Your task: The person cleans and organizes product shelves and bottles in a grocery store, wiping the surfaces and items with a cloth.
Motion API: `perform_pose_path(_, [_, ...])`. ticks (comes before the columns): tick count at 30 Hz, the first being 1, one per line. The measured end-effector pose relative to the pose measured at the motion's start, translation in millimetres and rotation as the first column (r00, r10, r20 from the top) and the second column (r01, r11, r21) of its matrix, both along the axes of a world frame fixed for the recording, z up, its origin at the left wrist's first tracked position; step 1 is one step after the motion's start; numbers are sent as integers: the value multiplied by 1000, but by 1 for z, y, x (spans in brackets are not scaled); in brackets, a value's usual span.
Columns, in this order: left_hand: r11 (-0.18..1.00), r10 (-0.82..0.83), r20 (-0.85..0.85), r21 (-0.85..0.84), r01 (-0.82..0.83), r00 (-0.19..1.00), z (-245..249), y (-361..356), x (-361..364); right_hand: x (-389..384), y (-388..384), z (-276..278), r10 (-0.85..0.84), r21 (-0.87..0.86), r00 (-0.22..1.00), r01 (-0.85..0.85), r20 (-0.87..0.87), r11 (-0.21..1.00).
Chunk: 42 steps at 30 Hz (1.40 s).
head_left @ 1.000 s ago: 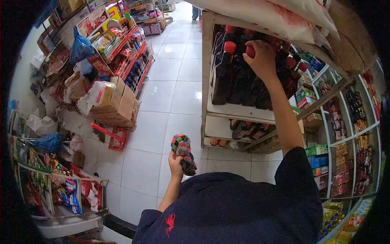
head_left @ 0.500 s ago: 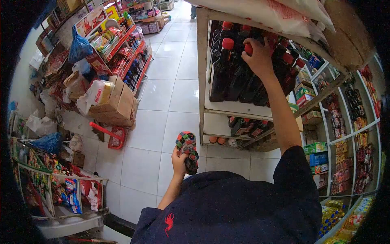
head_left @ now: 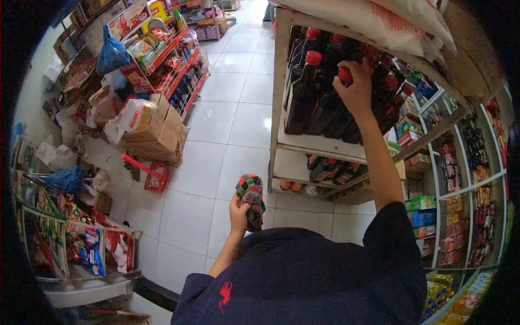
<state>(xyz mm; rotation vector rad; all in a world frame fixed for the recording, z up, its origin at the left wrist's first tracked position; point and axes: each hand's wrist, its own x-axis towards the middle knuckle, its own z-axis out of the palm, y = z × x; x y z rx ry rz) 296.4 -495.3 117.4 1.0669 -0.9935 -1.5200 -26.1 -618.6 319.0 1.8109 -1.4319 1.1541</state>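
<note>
My right hand point(head_left: 356, 91) reaches up to a wooden shelf point(head_left: 319, 147) and grips the red cap of a dark bottle point(head_left: 342, 111). Several more dark bottles with red caps point(head_left: 303, 92) stand around it in rows. My left hand point(head_left: 238, 211) is lower, near my chest, and holds a multicoloured cloth point(head_left: 251, 199) bunched in the fist. My dark blue sleeve and shirt fill the bottom of the view.
A lower shelf point(head_left: 325, 173) holds more bottles lying down. To the right stand racks of packaged goods point(head_left: 460, 179). Across the white tiled aisle point(head_left: 227, 130) are cardboard boxes point(head_left: 157, 135), a red basket point(head_left: 151, 176), bags and a snack rack point(head_left: 81, 238).
My right hand stays on the bottle cap on the shelf. My left hand has lifted the cloth slightly. The view has shifted a little.
</note>
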Motion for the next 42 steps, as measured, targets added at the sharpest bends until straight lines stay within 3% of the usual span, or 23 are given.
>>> perform_pose_path(5, [1000,6,-63,19,-5,998,-12,-1,-1,7,15,-13,91,-11,991,-90,96,996])
perform_pose_path(7, [998,-25,-72,51,29,997,-14,-2,0,10,18,-21,248,-23,936,-250,249,968])
perform_pose_path(8, [999,-35,-39,37,36,999,-10,-1,-1,13,18,-29,258,-31,935,-258,243,966])
perform_pose_path(10, [999,-23,-34,24,24,999,-13,-1,-2,18,19,-41,405,-73,823,-411,398,909])
perform_pose_path(11, [1000,-20,-24,18,20,1000,-15,-2,-2,21,20,-42,419,-86,821,-420,387,903])
perform_pose_path(13, [1000,-6,-6,2,6,1000,-14,-3,-3,31,24,-41,519,-3,635,-631,572,775])
perform_pose_path(14, [1000,-18,-13,14,18,1000,-10,-3,-3,33,26,-41,532,-11,634,-637,562,771])
perform_pose_path(16, [999,-34,-35,26,35,999,-2,-2,-4,33,29,-46,383,55,545,-623,746,780])
perform_pose_path(21, [999,-34,-79,18,36,996,-14,-4,-4,36,33,-60,435,-38,562,-582,704,813])
perform_pose_path(25, [997,-35,-105,68,43,994,-5,2,-5,42,39,-64,409,-55,701,-468,584,882])
perform_pose_path(27, [998,-40,-97,47,45,994,-9,2,-5,43,42,-61,480,-128,567,-549,669,826])
perform_pose_path(29, [985,136,-96,122,-124,986,-8,4,-7,40,48,-55,489,-158,566,-532,664,832])
perform_pose_path(31, [985,153,-41,91,-149,987,4,4,0,46,70,-41,524,-198,431,-602,735,773])
perform_pose_path(33, [992,102,30,77,-104,994,13,5,6,51,87,-30,494,-216,359,-593,792,776])
perform_pose_path(35, [997,36,74,60,-40,997,19,0,6,54,103,-18,544,-263,257,-665,799,699])
perform_pose_path(36, [999,14,4,42,-15,1000,31,-3,-1,56,109,-18,553,-333,158,-655,818,678])
perform_pose_path(37, [1000,-11,-63,26,12,998,44,-6,-9,59,113,-16,539,-327,158,-644,828,692])
perform_pose_path(39, [987,-155,-52,-47,152,987,73,-8,-35,68,124,-16,511,-428,-42,-606,859,671])
perform_pose_path(42, [970,-237,-100,-79,230,966,56,-5,-71,81,131,-25,499,-416,-39,-612,866,673])
